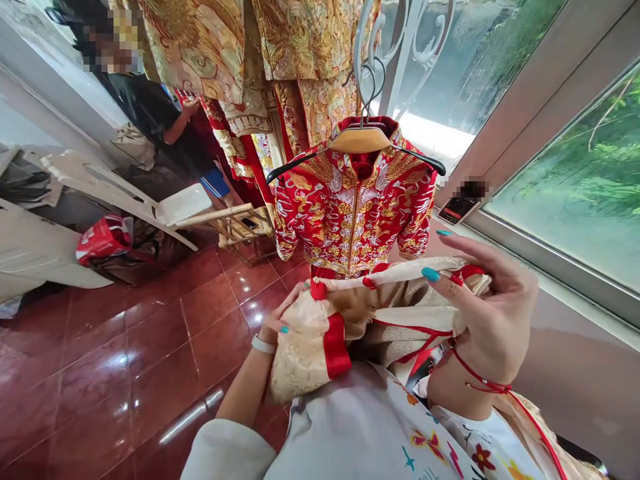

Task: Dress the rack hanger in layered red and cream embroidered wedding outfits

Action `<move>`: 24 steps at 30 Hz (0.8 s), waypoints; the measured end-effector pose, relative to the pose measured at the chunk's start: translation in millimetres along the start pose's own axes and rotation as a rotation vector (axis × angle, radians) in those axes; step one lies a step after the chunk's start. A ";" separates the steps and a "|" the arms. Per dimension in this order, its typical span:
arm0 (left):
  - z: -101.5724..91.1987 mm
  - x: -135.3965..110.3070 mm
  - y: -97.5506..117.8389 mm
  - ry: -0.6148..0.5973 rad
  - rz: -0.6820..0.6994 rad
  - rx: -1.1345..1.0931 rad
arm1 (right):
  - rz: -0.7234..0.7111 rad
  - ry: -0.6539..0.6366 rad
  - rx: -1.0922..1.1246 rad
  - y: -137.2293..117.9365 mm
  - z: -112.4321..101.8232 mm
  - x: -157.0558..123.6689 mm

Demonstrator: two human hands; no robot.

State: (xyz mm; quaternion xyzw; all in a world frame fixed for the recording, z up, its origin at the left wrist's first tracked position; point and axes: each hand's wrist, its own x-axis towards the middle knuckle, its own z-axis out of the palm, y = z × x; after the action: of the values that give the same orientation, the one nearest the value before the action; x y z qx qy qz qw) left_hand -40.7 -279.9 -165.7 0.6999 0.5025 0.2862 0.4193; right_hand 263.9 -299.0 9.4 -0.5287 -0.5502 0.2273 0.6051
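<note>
Between my hands is a cream garment (301,353) with a banded edge, red trim and red ties, its cloth bunched in folds. My left hand (275,323) grips the bunched cloth at the left end, fingers partly hidden behind it. At the other end my right hand (493,307) has the band in its grasp, thumb lying across it and one finger stretched out; the remaining fingers are hidden. Just beyond hangs a red embroidered jacket (320,200) with gold and silver patterns, on a wood-and-black hanger (361,140).
More gold embroidered garments (200,47) hang behind. A person in dark clothes (145,100) stands at the back left, near a bamboo stand (245,223) and a white chair (185,203). A phone (455,208) lies on the windowsill at right. A red bag (103,240) is at left.
</note>
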 end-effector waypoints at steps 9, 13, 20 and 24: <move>11.7 -20.0 -2.6 -0.006 -0.051 -0.101 | 0.004 -0.144 0.041 -4.8 42.7 -13.0; 74.8 -45.5 26.0 0.234 -0.024 -0.062 | 0.024 -0.043 0.027 3.9 58.8 -9.8; 90.9 -26.6 -5.1 0.038 0.007 0.480 | 0.044 0.036 0.037 5.4 60.3 -7.9; 46.9 -17.5 -43.9 -0.024 0.015 0.696 | 0.082 0.020 0.026 5.2 56.5 -10.5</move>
State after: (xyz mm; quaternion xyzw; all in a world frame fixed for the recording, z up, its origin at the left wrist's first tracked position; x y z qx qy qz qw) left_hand -28.3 -304.2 -226.5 0.8078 0.5600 0.0926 0.1591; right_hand 211.3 -284.2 -9.0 -0.5450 -0.5191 0.2537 0.6075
